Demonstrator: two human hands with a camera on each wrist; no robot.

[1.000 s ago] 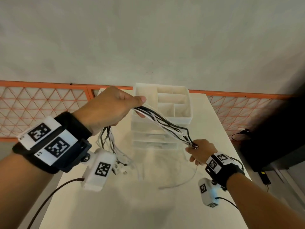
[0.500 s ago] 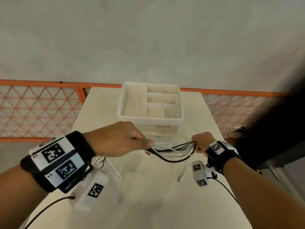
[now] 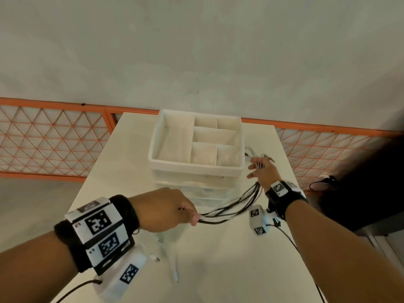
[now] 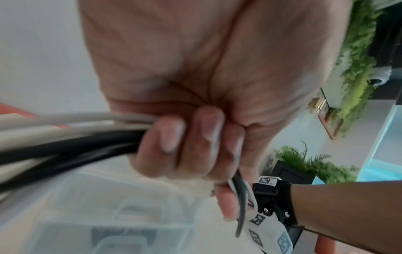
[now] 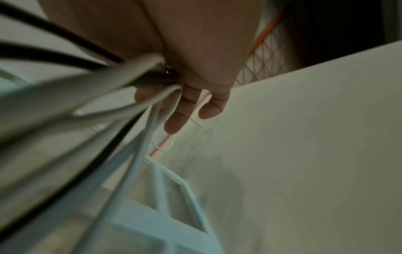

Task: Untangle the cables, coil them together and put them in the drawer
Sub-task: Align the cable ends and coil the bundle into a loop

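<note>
A bundle of black and white cables [image 3: 229, 212] stretches between my two hands above the white table. My left hand [image 3: 194, 217] grips one end in a fist in front of the drawer unit; the left wrist view shows its fingers [image 4: 174, 137] curled round the cables [image 4: 76, 137]. My right hand [image 3: 258, 169] is beside the unit's right side with fingers spread. The cables [image 5: 65, 106] run under its palm and pass between its fingers [image 5: 174, 123], with the ends sticking out beyond. The drawer unit's translucent drawers [image 3: 205, 193] look closed under a white divided tray [image 3: 194, 166].
A loose white cable end [image 3: 175, 274] trails from my left hand onto the table [image 3: 218, 270]. An orange lattice fence [image 3: 54, 138] runs behind the table. A dark object [image 3: 360, 182] and a black cord [image 3: 323, 182] lie off the right edge.
My left hand dropped from high above the unit to low in front of it. My right hand moved forward beside the unit and spread its fingers; the bundle now hangs lower between them.
</note>
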